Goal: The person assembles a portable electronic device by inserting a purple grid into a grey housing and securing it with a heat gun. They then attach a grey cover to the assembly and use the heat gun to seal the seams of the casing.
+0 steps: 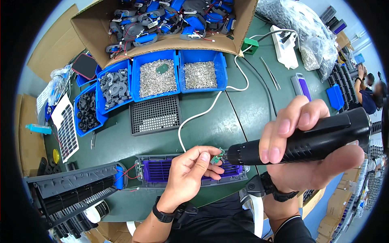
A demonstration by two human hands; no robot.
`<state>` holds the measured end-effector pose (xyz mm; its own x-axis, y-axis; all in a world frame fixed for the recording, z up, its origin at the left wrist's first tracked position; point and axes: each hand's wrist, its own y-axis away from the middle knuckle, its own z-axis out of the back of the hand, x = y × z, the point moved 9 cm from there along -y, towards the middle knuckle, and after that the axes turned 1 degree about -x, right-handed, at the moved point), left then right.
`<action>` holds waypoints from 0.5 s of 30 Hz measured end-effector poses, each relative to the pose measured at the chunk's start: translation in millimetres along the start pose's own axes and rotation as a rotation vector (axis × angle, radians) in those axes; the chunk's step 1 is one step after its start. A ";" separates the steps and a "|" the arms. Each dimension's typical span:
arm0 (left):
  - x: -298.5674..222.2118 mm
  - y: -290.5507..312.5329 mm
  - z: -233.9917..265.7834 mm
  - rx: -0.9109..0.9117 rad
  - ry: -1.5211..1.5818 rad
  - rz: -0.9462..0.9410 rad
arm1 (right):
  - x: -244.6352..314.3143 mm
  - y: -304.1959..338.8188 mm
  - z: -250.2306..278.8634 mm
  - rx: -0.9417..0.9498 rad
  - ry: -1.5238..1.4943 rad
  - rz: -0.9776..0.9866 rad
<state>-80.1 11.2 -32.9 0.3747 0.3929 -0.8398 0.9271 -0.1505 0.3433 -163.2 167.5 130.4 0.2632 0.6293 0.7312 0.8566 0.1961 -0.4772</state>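
In my right hand [300,174] is a black electric screwdriver [320,139], held nearly level with its nose toward the left. The fingers wrap over the body and the thumb lies beneath. My left hand [188,172] pinches a small green circuit board [215,159] between thumb and fingers, right by the screwdriver's nose. The bit's exact contact is too small to make out. Under both lies a long grey housing with a purple slatted insert [156,171], partly covered by my left hand. Red wires join its left end to a blue battery pack [118,178].
Blue bins of small metal screws [198,76], grey parts [115,85] and black rings [87,111] line the back, before a cardboard box [174,45] of battery assemblies. A black perforated tray [156,101], white cable [202,113], tweezers [270,73] and grey cover [75,182] lie around.
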 end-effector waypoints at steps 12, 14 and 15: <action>2.6 0.8 -7.0 0.042 -0.119 -0.040 | -13.0 2.3 -4.3 0.014 0.086 -0.102; 1.7 0.9 -6.9 0.035 -0.131 -0.034 | -17.0 3.8 -5.2 -0.008 0.083 -0.107; 2.2 0.9 -6.6 0.033 -0.131 -0.033 | -18.2 4.0 -5.2 -0.015 0.083 -0.108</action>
<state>-78.5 17.9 -31.7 0.3398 0.2770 -0.8988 0.9380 -0.1696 0.3023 -162.2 152.9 117.7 0.2047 0.5406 0.8160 0.8884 0.2474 -0.3867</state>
